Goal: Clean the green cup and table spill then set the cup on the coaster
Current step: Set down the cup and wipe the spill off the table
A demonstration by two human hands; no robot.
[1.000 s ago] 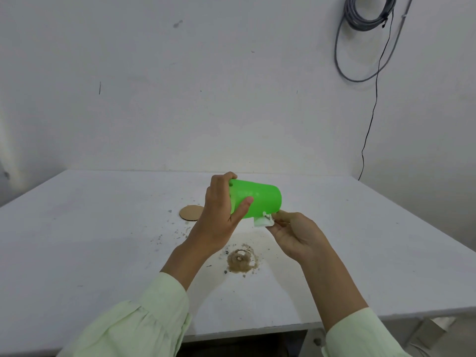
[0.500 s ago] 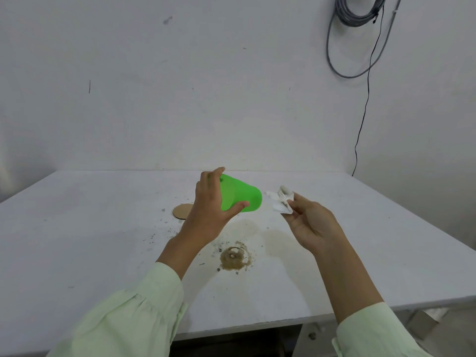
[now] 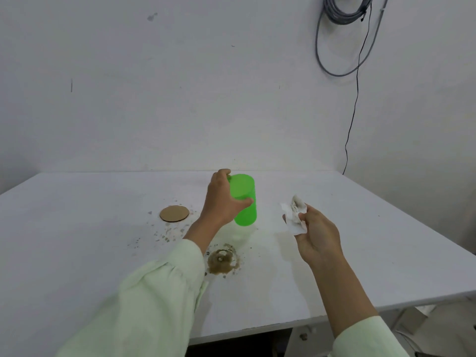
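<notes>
My left hand [image 3: 222, 202] grips the bright green cup [image 3: 244, 202] from its left side, holding it close to vertical just over the white table [image 3: 77, 240]. Whether its bottom touches the table I cannot tell. To the right, my right hand [image 3: 318, 238] pinches a crumpled, stained white tissue [image 3: 295, 215] in the air, apart from the cup. A round brown coaster [image 3: 174, 213] lies flat to the left of the cup with nothing on it. A brown spill [image 3: 222, 261] with a wet ring sits in front of the cup, near my left sleeve.
Small brown specks [image 3: 167, 235] are scattered between the coaster and the spill. A faint wet patch [image 3: 265, 243] spreads under and right of the cup. A coiled grey cable [image 3: 345, 34] hangs on the wall at the upper right. The table's front edge [image 3: 283, 327] runs near me.
The cup has turned from lying sideways to near vertical and come down toward the table. My right hand with the tissue has pulled away from the cup's rim to the right.
</notes>
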